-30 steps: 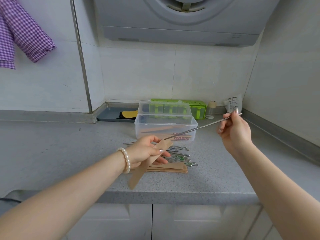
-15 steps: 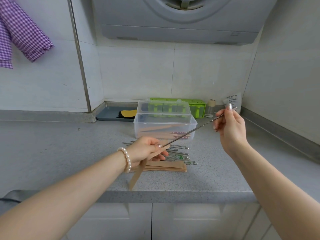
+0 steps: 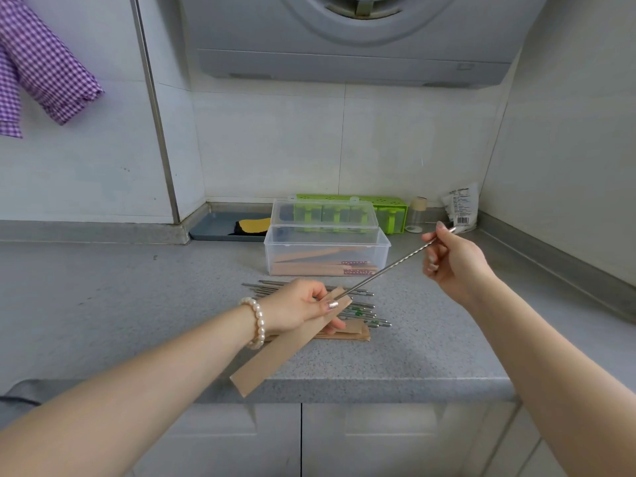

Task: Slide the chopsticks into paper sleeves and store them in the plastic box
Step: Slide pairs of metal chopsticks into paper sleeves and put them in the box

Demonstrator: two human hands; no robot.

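Sleeving underway above the grey surface (image 3: 103, 304): left hand (image 3: 296, 309) pinches a brown paper sleeve (image 3: 285, 346), right hand (image 3: 451, 259) pinches a metal chopstick (image 3: 385, 270) whose tip meets the sleeve's mouth, likely needing a straight push inward before storage in the clear plastic box (image 3: 327, 249) behind.

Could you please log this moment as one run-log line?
left hand holds paper sleeve | right hand holds chopstick, tip at sleeve mouth | plastic box open
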